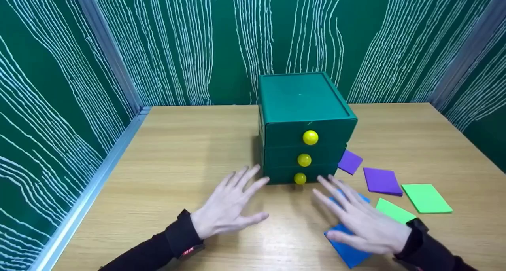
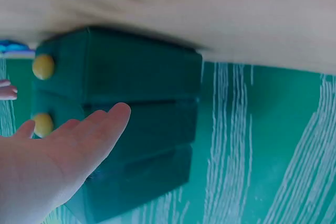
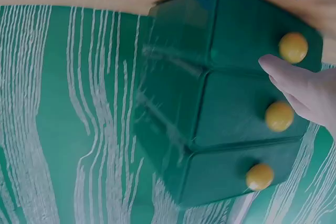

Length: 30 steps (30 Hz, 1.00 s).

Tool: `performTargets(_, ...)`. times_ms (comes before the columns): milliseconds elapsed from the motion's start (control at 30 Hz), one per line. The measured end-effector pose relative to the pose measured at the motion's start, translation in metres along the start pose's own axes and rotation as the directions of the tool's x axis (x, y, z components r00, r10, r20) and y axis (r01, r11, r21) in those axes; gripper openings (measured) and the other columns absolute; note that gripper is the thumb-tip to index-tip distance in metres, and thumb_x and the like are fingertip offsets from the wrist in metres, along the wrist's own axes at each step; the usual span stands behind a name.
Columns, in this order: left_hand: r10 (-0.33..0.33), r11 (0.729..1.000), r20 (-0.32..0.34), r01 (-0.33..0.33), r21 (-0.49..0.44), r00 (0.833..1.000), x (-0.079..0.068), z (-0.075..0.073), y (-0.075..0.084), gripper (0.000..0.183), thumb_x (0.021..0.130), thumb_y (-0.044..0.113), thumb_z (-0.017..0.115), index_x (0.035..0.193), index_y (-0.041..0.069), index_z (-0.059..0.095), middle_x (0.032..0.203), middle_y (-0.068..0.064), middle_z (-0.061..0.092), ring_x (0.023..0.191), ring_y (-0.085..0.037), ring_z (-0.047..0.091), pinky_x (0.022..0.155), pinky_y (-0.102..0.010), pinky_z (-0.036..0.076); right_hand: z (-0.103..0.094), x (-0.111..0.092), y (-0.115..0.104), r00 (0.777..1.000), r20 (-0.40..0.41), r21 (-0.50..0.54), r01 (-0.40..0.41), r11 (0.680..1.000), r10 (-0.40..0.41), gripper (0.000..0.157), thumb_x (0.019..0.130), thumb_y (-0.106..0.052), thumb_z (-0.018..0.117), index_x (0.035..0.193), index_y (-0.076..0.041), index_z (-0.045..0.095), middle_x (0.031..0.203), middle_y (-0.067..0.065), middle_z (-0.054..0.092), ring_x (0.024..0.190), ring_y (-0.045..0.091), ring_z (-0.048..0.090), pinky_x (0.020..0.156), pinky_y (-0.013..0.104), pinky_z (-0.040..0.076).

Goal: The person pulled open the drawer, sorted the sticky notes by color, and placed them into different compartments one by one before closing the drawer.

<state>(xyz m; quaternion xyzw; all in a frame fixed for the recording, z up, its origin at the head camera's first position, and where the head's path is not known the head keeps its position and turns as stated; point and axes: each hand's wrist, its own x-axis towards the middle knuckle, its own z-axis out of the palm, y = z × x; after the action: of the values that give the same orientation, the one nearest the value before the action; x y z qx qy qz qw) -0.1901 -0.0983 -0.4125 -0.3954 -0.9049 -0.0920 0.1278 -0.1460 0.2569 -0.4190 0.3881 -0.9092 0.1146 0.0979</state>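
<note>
A green box of three stacked drawers (image 1: 306, 99) stands on the wooden table, each drawer front bearing a round yellow knob (image 1: 310, 137). All three drawers are closed. My left hand (image 1: 231, 203), palm down with fingers spread, is at the front left of the box, its fingertips near the lowest drawer's left corner. At the front right, my right hand (image 1: 361, 219) has its fingers extended toward the lowest drawer and overlaps blue square pieces (image 1: 350, 249) in the head view. Neither hand holds anything. Both wrist views show straight fingers before the drawers.
Right of the box lie purple squares (image 1: 382, 180) and light green squares (image 1: 427, 198), one green piece partly hidden by the right hand. Green panels with white wavy lines (image 1: 182, 45) enclose the table (image 1: 178, 144) at the back and sides. A metal rail (image 1: 91, 188) runs along the left edge.
</note>
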Motion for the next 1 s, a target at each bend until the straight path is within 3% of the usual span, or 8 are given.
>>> performTargets(133,-0.075,0.993,-0.029,0.073,-0.092,0.997,0.013,-0.020,-0.008,0.080,0.095,0.070,0.038,0.158,0.023,0.024,0.167,-0.011,0.017,0.151,-0.037,0.028,0.119,-0.063,0.025,-0.024,0.007,0.016,0.975,-0.201,0.097,0.117,0.988,-0.096,0.075,0.096,-0.034,0.064,0.156,-0.005,0.030,0.164,0.021,0.024,0.153,0.028,0.020,0.123,0.043,0.029)
performTargets(233,-0.146,0.976,-0.066,0.133,-0.172,0.987,0.028,-0.039,-0.017,0.080,0.096,0.065,0.045,0.159,0.021,0.023,0.168,-0.009,0.016,0.153,-0.031,0.024,0.120,-0.062,0.024,-0.047,0.017,0.030,0.898,-0.397,0.133,0.262,0.956,-0.190,0.066,0.103,-0.033,0.053,0.146,0.013,0.034,0.159,0.028,0.029,0.153,0.025,0.024,0.126,0.023,0.015)
performTargets(333,-0.213,0.949,-0.112,0.178,-0.261,0.971,0.046,-0.057,-0.027,0.087,0.094,0.074,0.035,0.159,0.018,0.023,0.168,-0.007,0.017,0.154,-0.025,0.023,0.122,-0.058,0.024,-0.069,0.030,0.049,0.805,-0.537,0.138,0.380,0.915,-0.254,0.069,0.106,-0.030,0.046,0.137,0.028,0.026,0.157,0.034,0.025,0.152,0.027,0.024,0.126,0.026,0.018)
performTargets(533,-0.308,0.864,-0.155,0.208,-0.459,0.939,0.085,-0.080,-0.046,0.094,0.090,0.084,0.018,0.160,0.021,0.017,0.168,-0.004,0.018,0.153,-0.025,0.025,0.122,-0.054,0.026,-0.100,0.041,0.076,0.884,-0.439,0.474,0.077,0.877,0.160,0.066,0.108,-0.032,0.040,0.161,-0.008,0.010,0.167,0.016,0.012,0.151,0.025,0.022,0.123,0.026,0.021)
performTargets(667,-0.364,0.723,-0.120,0.199,-0.661,0.924,0.111,-0.083,-0.053,0.077,0.098,0.067,0.023,0.160,0.021,0.016,0.167,-0.010,0.021,0.152,-0.028,0.027,0.122,-0.053,0.027,-0.108,0.053,0.087,0.880,-0.305,0.709,-0.046,0.704,0.364,0.061,0.109,-0.040,0.031,0.161,-0.029,0.002,0.170,0.005,0.004,0.153,0.032,0.016,0.125,0.033,0.021)
performTargets(867,-0.417,0.436,-0.031,0.170,-0.884,0.908,0.137,-0.070,-0.049,0.065,0.104,0.045,0.018,0.159,0.012,0.014,0.165,-0.016,0.019,0.148,-0.039,0.030,0.117,-0.057,0.034,-0.096,0.078,0.096,0.880,-0.203,0.917,0.018,0.397,0.430,0.075,0.105,-0.057,0.025,0.161,-0.017,-0.005,0.169,0.015,-0.003,0.155,0.037,0.006,0.128,0.053,0.006)
performTargets(933,-0.414,0.397,-0.015,0.166,-0.903,0.910,0.143,-0.066,-0.045,0.064,0.105,0.043,0.018,0.159,0.009,0.014,0.166,-0.016,0.016,0.150,-0.038,0.027,0.118,-0.058,0.033,-0.090,0.084,0.094,0.891,-0.154,0.933,-0.011,0.360,0.427,0.080,0.104,-0.060,0.023,0.161,-0.014,-0.008,0.168,0.015,-0.008,0.155,0.039,-0.002,0.125,0.058,-0.002)
performTargets(1000,-0.412,0.389,-0.009,0.167,-0.906,0.911,0.147,-0.062,-0.042,0.065,0.105,0.042,0.019,0.159,0.007,0.014,0.166,-0.015,0.016,0.152,-0.035,0.023,0.119,-0.058,0.031,-0.084,0.090,0.089,0.903,-0.112,0.923,-0.060,0.381,0.414,0.081,0.104,-0.060,0.021,0.160,-0.012,-0.009,0.169,0.013,-0.011,0.155,0.037,-0.008,0.124,0.059,-0.006)
